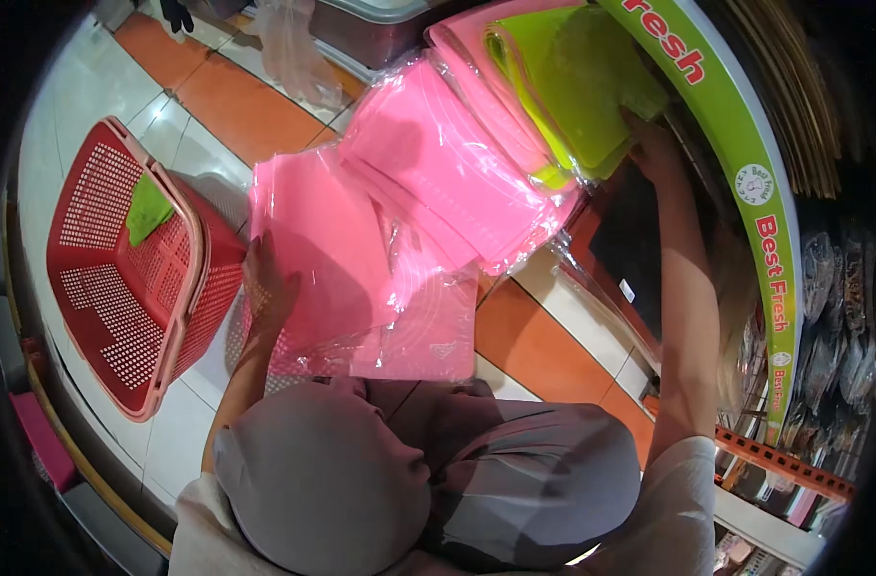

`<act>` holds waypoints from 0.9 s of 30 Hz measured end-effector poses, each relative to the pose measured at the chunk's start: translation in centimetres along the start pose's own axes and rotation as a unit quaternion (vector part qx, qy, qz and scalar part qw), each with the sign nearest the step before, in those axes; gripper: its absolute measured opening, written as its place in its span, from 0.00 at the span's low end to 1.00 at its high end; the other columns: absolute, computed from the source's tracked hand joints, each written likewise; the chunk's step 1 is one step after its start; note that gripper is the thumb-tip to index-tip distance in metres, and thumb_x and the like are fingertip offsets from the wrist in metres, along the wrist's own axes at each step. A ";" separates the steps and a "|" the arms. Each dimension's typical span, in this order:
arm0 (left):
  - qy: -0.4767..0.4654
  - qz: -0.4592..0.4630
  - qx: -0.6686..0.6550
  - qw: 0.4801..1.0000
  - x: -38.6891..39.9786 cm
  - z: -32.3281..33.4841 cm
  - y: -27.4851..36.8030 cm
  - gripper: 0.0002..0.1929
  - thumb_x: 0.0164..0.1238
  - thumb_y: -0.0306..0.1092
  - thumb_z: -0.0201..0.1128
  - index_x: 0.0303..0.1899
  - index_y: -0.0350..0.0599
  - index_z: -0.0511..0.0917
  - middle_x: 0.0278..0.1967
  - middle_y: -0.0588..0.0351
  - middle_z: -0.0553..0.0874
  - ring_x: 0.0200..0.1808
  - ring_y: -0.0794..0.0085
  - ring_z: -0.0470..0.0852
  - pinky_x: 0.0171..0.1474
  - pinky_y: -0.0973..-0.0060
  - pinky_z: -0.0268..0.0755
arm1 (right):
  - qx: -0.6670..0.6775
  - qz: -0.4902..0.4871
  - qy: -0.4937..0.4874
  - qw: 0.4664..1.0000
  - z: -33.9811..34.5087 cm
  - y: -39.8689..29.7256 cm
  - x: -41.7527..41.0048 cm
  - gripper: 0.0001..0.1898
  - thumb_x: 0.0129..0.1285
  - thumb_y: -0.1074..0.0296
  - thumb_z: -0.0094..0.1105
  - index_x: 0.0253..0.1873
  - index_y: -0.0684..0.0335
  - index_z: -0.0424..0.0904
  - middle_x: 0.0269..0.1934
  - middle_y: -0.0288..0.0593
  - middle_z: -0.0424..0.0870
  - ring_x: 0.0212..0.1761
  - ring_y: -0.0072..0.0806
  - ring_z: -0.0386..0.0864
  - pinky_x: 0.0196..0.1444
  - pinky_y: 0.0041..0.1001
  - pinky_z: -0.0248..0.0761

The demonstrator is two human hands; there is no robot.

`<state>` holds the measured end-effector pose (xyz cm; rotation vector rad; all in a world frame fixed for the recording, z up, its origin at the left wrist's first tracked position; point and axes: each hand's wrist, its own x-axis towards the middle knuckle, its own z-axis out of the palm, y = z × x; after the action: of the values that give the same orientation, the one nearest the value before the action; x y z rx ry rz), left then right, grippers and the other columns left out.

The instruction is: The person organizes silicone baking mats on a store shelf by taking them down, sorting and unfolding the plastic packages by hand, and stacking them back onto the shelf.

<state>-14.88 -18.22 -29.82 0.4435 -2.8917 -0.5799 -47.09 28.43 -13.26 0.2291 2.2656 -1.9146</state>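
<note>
Several pink sheets in clear plastic sleeves (438,158) lie overlapping in front of my knees. My left hand (269,281) rests on the left edge of the nearest pink sheet (323,245), its thumb on top and the other fingers partly out of sight. At the upper right, my right hand (647,144) has its fingertips at the edge of a folded lime-green sheet (589,86), which lies over pink ones. Whether that hand grips the green sheet is unclear.
A red perforated plastic basket (193,273) with a green cloth (148,209) inside stands on the tiled floor at left. A curved green shelf sign (754,194) bearing writing borders the right. A dark-topped item (629,237) lies beneath my right forearm. Wrapped goods (834,302) hang beyond.
</note>
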 end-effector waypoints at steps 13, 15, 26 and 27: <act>-0.125 -0.112 -0.119 0.979 -1.5 1.4 -1.7 0.34 0.41 0.23 0.54 0.58 0.32 0.58 0.46 0.34 0.74 0.51 0.47 0.72 0.54 0.63 0.65 | -0.039 -0.149 0.202 0.967 5.4 -1.4 -8.0 0.25 0.57 0.67 0.57 0.58 0.66 0.62 0.53 0.45 0.68 0.55 0.31 0.67 0.53 0.29 0.63; -0.207 -0.188 -0.121 0.953 -1.8 -0.3 0.1 0.35 0.43 0.27 0.55 0.60 0.33 0.57 0.49 0.35 0.73 0.54 0.48 0.71 0.56 0.64 0.64 | -0.124 -0.307 0.269 0.905 9.5 -0.5 -14.1 0.29 0.56 0.72 0.57 0.61 0.72 0.56 0.57 0.52 0.62 0.58 0.34 0.62 0.60 0.30 0.54; -0.031 -0.052 0.029 0.998 -3.2 -1.0 -0.9 0.40 0.49 0.40 0.64 0.63 0.40 0.53 0.59 0.37 0.59 0.58 0.43 0.60 0.60 0.55 0.54 | -0.237 -0.087 -0.079 0.964 17.2 18.8 -27.5 0.20 0.52 0.72 0.58 0.52 0.67 0.68 0.44 0.49 0.73 0.42 0.36 0.73 0.46 0.29 0.67; 0.012 -0.042 -0.009 0.999 -2.9 -0.7 -0.7 0.38 0.51 0.41 0.63 0.62 0.40 0.54 0.59 0.35 0.58 0.57 0.40 0.61 0.60 0.53 0.54 | -0.224 -0.047 -0.105 0.968 17.3 20.4 -27.2 0.22 0.53 0.71 0.59 0.54 0.67 0.67 0.44 0.49 0.73 0.42 0.33 0.73 0.45 0.28 0.68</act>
<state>-11.83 -18.22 -29.75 0.5684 -2.8544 -0.6076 -15.51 14.47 -29.53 -0.1351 2.5111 -1.3323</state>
